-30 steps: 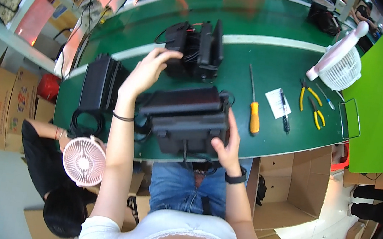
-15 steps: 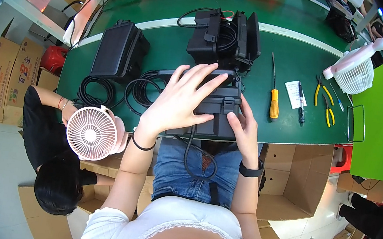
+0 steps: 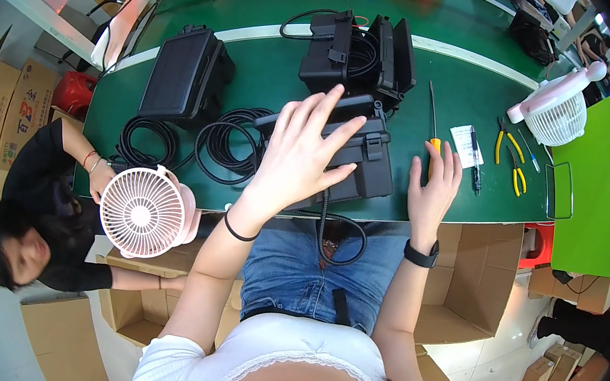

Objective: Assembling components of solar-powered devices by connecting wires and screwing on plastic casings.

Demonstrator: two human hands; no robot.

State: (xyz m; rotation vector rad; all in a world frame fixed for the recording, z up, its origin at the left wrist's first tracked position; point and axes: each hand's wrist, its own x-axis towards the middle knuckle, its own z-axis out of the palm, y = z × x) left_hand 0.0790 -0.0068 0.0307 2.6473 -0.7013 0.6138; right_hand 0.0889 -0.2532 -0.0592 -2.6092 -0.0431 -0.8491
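My left hand (image 3: 310,141) lies with fingers spread across a black plastic case (image 3: 365,169) at the table's near edge. The case sits turned at a slight slant, and a black corrugated cable (image 3: 363,248) loops from it over the edge. To the right of the case, my right hand (image 3: 435,186) is over a screwdriver (image 3: 435,141) with a yellow handle. Its fingers are apart and hide most of the handle; whether they touch it I cannot tell. Coiled black cable (image 3: 222,145) lies left of the case.
Behind stand an opened black case (image 3: 361,55) with cable inside and a closed one (image 3: 187,79). Rightward lie a paper with a pen (image 3: 477,167), yellow-handled pliers (image 3: 516,176) and a white fan (image 3: 561,116). A pink fan (image 3: 142,211) and a co-worker's arm (image 3: 86,158) are left.
My right hand has left the case and moved right to the screwdriver. The case has turned slightly under my left hand, which stays on it. The co-worker's head has shifted left.
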